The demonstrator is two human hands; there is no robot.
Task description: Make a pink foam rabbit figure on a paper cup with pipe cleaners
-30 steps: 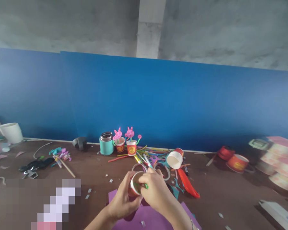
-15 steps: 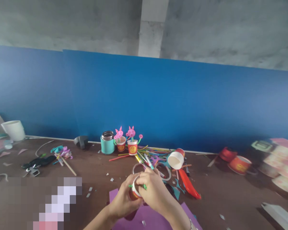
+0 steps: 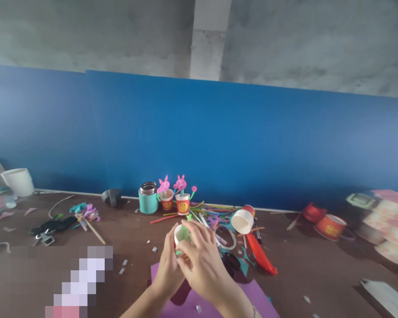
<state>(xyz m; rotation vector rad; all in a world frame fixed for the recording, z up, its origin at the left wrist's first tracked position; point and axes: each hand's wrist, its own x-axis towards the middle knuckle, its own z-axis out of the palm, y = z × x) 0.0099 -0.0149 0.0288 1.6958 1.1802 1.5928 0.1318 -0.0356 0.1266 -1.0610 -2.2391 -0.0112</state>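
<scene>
My left hand [image 3: 170, 260] is wrapped around a small paper cup [image 3: 178, 235] with a white rim, tilted so that its mouth partly shows. A green pipe cleaner [image 3: 184, 232] lies across the inside, and short green ends show at the rim. From the right, my right hand [image 3: 203, 260] curves over the cup, thumb and fingers closed around its edge and hiding much of it. Below both hands lies purple paper [image 3: 205, 300]. Farther back, two red paper cups [image 3: 183, 205] carry pink pig-faced figures with green arms.
Behind the hands lie colourful pipe cleaners [image 3: 215, 208], a white roll or ring [image 3: 233, 240], a tipped paper cup [image 3: 242, 221] and a red pouch-like piece [image 3: 260, 254]. A teal jar [image 3: 148, 201] stands by the blue partition [image 3: 199, 132]. Stacked bowls [image 3: 392, 221] are at right.
The cup has moved slightly left and up and turned in my hands. My right fingers have come out of its mouth and now lie around its edge; the green pipe cleaner shows more.
</scene>
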